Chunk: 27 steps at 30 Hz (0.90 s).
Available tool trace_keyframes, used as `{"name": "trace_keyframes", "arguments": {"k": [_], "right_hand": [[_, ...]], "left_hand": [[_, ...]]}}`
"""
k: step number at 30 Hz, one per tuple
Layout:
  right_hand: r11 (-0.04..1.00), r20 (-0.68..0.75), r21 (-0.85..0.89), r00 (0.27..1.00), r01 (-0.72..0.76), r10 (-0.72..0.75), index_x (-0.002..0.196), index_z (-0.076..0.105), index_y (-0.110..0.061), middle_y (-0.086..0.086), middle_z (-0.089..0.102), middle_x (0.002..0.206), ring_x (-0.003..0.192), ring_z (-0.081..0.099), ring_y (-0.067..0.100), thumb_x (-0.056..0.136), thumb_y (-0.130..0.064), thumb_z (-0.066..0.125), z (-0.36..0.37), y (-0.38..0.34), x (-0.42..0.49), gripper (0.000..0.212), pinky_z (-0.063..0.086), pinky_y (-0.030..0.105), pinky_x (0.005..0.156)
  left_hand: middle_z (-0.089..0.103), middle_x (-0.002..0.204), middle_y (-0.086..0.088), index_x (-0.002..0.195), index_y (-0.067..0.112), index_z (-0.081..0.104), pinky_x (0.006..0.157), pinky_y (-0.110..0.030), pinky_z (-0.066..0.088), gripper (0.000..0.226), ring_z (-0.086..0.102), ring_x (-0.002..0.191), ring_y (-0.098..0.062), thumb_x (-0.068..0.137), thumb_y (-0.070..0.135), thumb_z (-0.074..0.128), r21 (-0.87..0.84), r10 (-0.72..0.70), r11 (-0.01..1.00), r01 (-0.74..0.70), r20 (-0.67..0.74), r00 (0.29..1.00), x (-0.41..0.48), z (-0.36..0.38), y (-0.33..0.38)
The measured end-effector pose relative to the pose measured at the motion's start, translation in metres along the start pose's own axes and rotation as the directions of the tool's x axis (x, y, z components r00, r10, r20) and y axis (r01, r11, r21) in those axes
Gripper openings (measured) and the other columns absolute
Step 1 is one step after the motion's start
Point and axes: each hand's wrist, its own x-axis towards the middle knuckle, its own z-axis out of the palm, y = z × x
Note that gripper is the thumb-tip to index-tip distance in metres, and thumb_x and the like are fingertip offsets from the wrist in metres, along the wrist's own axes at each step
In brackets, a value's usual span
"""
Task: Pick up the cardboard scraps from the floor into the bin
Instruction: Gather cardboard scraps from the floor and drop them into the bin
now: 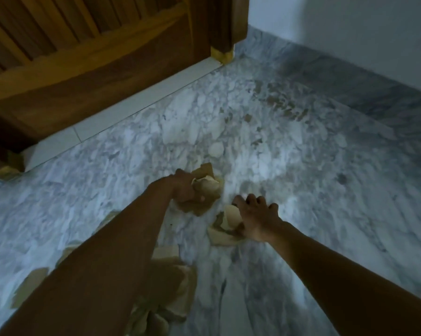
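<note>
My left hand (185, 189) grips a bunch of brown cardboard scraps (205, 190) just above the marble floor. My right hand (259, 218) reaches down with fingers spread over a small heap of pale scraps (225, 229), its thumb side touching them. More cardboard pieces (174, 287) lie under my left forearm, and one flat piece (31, 284) lies at the lower left. No bin is in view. The picture is blurred.
A wooden door (95, 69) with its frame post (222, 54) stands at the back left, with a white threshold strip (122, 112) below it. A white wall (350, 32) runs along the right. Grey marble floor (325, 190) spreads around the scraps.
</note>
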Motion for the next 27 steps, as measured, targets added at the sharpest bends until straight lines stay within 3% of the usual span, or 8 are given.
{"name": "trace_keyframes", "arguments": {"k": [2,4,9,12,17,20,24,27], "right_hand": [[0.997,-0.014,0.067,0.999,-0.047,0.048,0.138,0.032,-0.025,0.008,0.046,0.131,0.12,0.046,0.031,0.08,-0.042,0.075,0.0,0.002,0.005,0.074,0.037,0.051,0.098],[0.992,0.027,0.075,0.995,-0.102,0.1,0.136,0.039,-0.019,0.008,0.049,0.13,0.121,0.049,0.032,0.078,-0.04,0.077,-0.002,0.001,0.01,0.073,0.035,0.052,0.102],[0.985,0.035,0.08,0.988,-0.153,0.151,0.132,0.051,-0.015,0.01,0.048,0.126,0.117,0.051,0.032,0.078,-0.039,0.08,-0.003,-0.005,0.01,0.066,0.043,0.046,0.095],[0.986,-0.038,0.081,0.988,-0.147,0.151,0.133,0.047,-0.016,0.009,0.048,0.125,0.115,0.052,0.031,0.084,-0.043,0.072,0.008,-0.01,-0.003,0.061,0.043,0.045,0.092],[0.989,-0.264,0.067,0.953,-0.133,0.146,0.14,0.034,-0.017,0.005,0.058,0.123,0.108,0.059,0.027,0.095,-0.042,0.056,0.033,-0.02,-0.025,0.055,0.044,0.042,0.088],[0.988,-0.253,0.054,0.955,-0.143,0.152,0.145,0.028,-0.017,0.006,0.056,0.127,0.112,0.057,0.028,0.097,-0.037,0.056,0.037,-0.021,-0.029,0.06,0.043,0.044,0.092],[0.988,-0.243,-0.006,0.958,-0.156,0.15,0.147,0.024,-0.016,0.007,0.055,0.126,0.111,0.056,0.029,0.095,-0.033,0.058,0.042,-0.021,-0.031,0.064,0.043,0.044,0.089],[0.986,-0.251,0.027,0.953,-0.167,0.168,0.145,0.03,-0.015,0.008,0.055,0.128,0.114,0.055,0.032,0.099,-0.034,0.049,0.044,-0.02,-0.032,0.053,0.042,0.046,0.092]], "left_hand": [[0.0,0.16,-0.014,0.152,0.031,0.017,0.114,-0.048,0.029,0.093,0.018,0.143,-0.041,0.079,0.059,0.067,0.062,0.015,0.998,-0.012,-0.054,0.998,0.02,0.004,0.009],[-0.01,0.16,-0.011,0.152,0.037,0.016,0.113,-0.049,0.025,0.092,0.009,0.143,-0.043,0.079,0.057,0.069,0.065,0.011,0.998,-0.007,-0.061,0.998,0.033,0.005,0.014],[0.026,0.152,-0.016,0.149,0.026,0.025,0.11,-0.044,0.032,0.088,0.032,0.135,-0.039,0.079,0.047,0.073,0.015,0.025,1.0,-0.023,-0.146,0.989,0.038,0.011,0.019],[0.054,0.128,-0.012,0.135,0.017,0.042,0.091,-0.033,0.047,0.064,0.054,0.116,-0.032,0.08,0.028,0.073,-0.18,0.055,0.979,-0.092,-0.205,0.977,0.037,0.022,0.015],[0.049,0.123,-0.021,0.132,0.016,0.045,0.089,-0.039,0.051,0.058,0.057,0.107,-0.037,0.08,0.02,0.069,-0.221,0.099,0.961,-0.167,-0.291,0.952,0.032,0.028,0.016],[0.055,0.122,-0.019,0.139,0.023,0.038,0.09,-0.041,0.051,0.06,0.058,0.109,-0.036,0.085,0.019,0.063,-0.25,0.074,0.956,-0.154,-0.303,0.95,0.028,0.035,0.017],[0.054,0.128,-0.022,0.134,0.008,0.042,0.086,-0.034,0.046,0.054,0.056,0.114,-0.036,0.087,0.024,0.063,-0.211,0.003,0.975,-0.064,-0.277,0.961,0.024,0.039,0.017],[0.055,0.129,-0.018,0.131,0.008,0.047,0.087,-0.033,0.046,0.051,0.057,0.115,-0.034,0.088,0.027,0.065,-0.213,0.014,0.974,-0.073,-0.263,0.965,0.009,0.038,0.019]]}}
